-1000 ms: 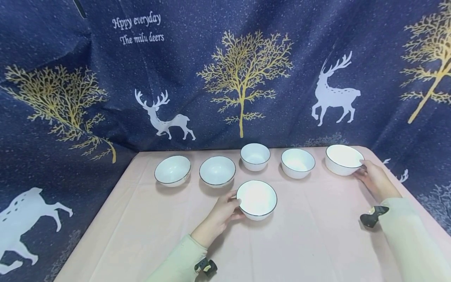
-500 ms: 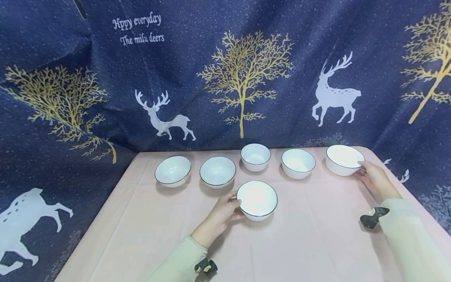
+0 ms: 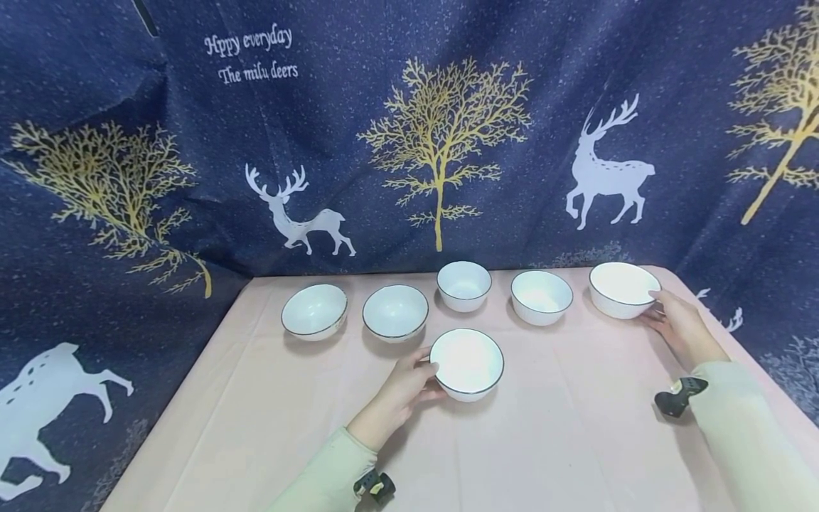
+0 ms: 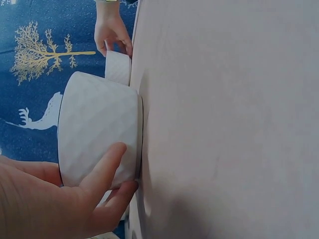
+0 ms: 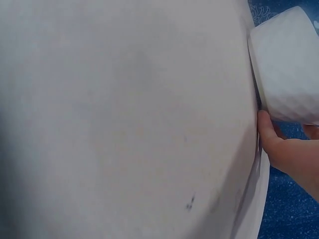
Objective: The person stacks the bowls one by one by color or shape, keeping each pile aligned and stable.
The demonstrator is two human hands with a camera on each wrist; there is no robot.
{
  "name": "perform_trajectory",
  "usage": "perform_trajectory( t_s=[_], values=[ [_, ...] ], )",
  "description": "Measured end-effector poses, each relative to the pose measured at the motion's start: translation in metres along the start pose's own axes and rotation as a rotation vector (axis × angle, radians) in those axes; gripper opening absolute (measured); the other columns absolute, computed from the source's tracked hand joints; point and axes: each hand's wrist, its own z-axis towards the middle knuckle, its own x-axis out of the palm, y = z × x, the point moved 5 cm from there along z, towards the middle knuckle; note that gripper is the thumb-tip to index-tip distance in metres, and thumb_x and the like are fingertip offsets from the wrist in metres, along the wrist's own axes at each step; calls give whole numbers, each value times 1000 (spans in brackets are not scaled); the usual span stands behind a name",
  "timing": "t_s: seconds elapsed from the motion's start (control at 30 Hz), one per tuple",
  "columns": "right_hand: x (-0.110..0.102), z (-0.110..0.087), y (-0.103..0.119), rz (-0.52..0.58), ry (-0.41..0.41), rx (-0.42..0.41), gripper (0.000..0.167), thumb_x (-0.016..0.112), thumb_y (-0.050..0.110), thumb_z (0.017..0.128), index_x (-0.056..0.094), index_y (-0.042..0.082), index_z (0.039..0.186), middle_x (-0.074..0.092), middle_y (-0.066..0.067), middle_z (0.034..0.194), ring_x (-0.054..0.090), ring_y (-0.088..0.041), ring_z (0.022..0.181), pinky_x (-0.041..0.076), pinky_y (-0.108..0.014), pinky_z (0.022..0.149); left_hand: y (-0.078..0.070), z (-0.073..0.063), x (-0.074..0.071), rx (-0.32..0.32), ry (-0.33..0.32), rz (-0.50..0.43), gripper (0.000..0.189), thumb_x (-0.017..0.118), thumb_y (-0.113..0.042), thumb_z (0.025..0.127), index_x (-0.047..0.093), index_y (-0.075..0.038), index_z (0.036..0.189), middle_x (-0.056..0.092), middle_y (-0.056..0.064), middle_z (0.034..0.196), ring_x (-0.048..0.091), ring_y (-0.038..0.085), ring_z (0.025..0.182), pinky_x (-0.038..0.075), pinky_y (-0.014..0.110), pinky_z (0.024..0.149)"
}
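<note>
In the head view my left hand (image 3: 406, 387) grips the left side of a white dark-rimmed bowl (image 3: 467, 365) near the middle of the table. Its thumb lies at the rim while the other fingers are under and behind the wall. The left wrist view shows the dimpled outside of this bowl (image 4: 99, 129), its base right at the tabletop. Far to the right, my right hand (image 3: 681, 323) holds another white bowl (image 3: 622, 290) by its right side, thumb over the rim. That bowl's textured wall (image 5: 289, 64) shows in the right wrist view, fingertips close to the table.
Along the back of the pink-covered table (image 3: 525, 441) stand a left bowl (image 3: 313, 313), a second bowl (image 3: 395, 313), a smaller bowl (image 3: 463, 286) and a ribbed bowl (image 3: 541, 297). Behind them hangs a dark blue cloth (image 3: 384, 128) with deer and trees.
The bowl in my right hand has shifted very slightly left at the back right. My left hand and its bowl stay in place.
</note>
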Motion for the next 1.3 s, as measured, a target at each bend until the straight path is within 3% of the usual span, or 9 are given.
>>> perform_trajectory(
  t_s=[0.3, 0.43, 0.53, 0.6, 0.7, 0.93, 1.03, 1.17, 1.3],
  values=[
    [0, -3, 2, -54, -5, 15, 75, 33, 46, 103, -13, 13, 152, -11, -18, 159, 7, -29, 147, 24, -36, 116, 1, 1, 0, 13, 11, 1, 49, 42, -3, 98, 32, 3, 146, 48, 22, 129, 60, 29, 109, 59, 32, 85],
    [1, -4, 2, -55, -5, 12, 73, 31, 42, 104, -14, 9, 151, -9, -20, 158, 22, -25, 143, 27, -36, 115, 1, 1, 0, 15, 7, -1, 50, 43, -3, 98, 32, 3, 146, 48, 22, 129, 61, 29, 109, 59, 33, 85],
    [1, -4, 4, -51, -23, -1, 72, 31, 36, 104, -13, 4, 151, 3, -28, 154, 48, -21, 119, 31, -36, 113, 0, 0, 0, 13, 3, 2, 50, 43, -3, 98, 32, 3, 146, 49, 22, 128, 61, 29, 109, 59, 32, 84],
    [1, -4, 6, -35, -34, -10, 71, 32, 32, 104, -13, 2, 150, 17, -31, 144, 55, -12, 98, 35, -37, 111, 0, 0, 0, 9, 0, 4, 50, 43, -3, 98, 32, 3, 146, 49, 22, 127, 61, 29, 108, 59, 32, 84],
    [1, -3, 7, -22, -52, -15, 69, 32, 26, 104, -12, 0, 150, 26, -26, 132, 54, -3, 81, 40, -35, 108, 0, 0, 0, 3, -4, 8, 49, 42, -3, 98, 33, 3, 146, 49, 22, 126, 61, 29, 108, 59, 31, 83],
    [2, -4, 8, 4, -64, 16, 66, 30, 22, 103, -12, 4, 151, 1, -28, 152, 51, -8, 92, 43, -34, 105, -1, 0, 0, -5, -10, -5, 49, 43, -3, 98, 33, 3, 146, 49, 23, 128, 60, 30, 109, 59, 32, 83],
    [3, -6, 8, 18, -47, 17, 66, 31, 22, 103, -12, 5, 151, 0, -28, 153, 51, -7, 90, 43, -34, 105, -1, 0, 0, -5, -8, 0, 49, 43, -3, 98, 33, 3, 146, 49, 23, 128, 60, 30, 110, 59, 31, 83],
    [3, -8, 10, 22, -29, 16, 67, 32, 22, 103, -12, 7, 151, 13, -32, 142, 52, -4, 82, 49, -32, 100, -1, 0, 0, -8, -6, 6, 49, 43, -3, 98, 33, 3, 146, 49, 23, 127, 60, 31, 110, 59, 31, 83],
    [4, -8, 12, 62, -16, 28, 68, 33, 20, 103, -13, 9, 151, 27, -26, 124, 55, -4, 76, 58, -30, 87, -1, 0, -1, -6, -7, -2, 50, 43, -3, 98, 33, 3, 146, 48, 23, 129, 60, 31, 110, 59, 31, 83]
  ],
)
